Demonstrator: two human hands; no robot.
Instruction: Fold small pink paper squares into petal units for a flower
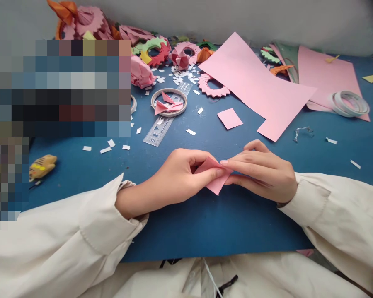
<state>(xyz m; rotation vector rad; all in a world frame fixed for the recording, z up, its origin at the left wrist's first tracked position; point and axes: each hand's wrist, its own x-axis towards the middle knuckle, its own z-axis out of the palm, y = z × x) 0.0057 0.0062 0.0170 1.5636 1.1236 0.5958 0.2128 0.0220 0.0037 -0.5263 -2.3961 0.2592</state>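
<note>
A small pink paper piece (218, 186) is held between both hands above the blue table (224, 231). My left hand (189, 174) pinches it between thumb and fingers from the left. From the right, my right hand (261, 171) grips its right corner, with the thumb below and fingertips on top. The paper looks bent or folded, though the fingers cover part of it. Just beyond lies a loose pink paper square (230, 118). Behind that rests a large pink sheet (251, 74) with a notch cut from its near edge.
Tape rolls (351, 103) lie at the right; another roll (169, 102) with folded pink pieces sits on a clear ruler (158, 131). White scraps are scattered about. Folded paper rings (213, 86) crowd the back near the wall. A yellow striped toy (42, 166) lies left. The left is partly pixelated.
</note>
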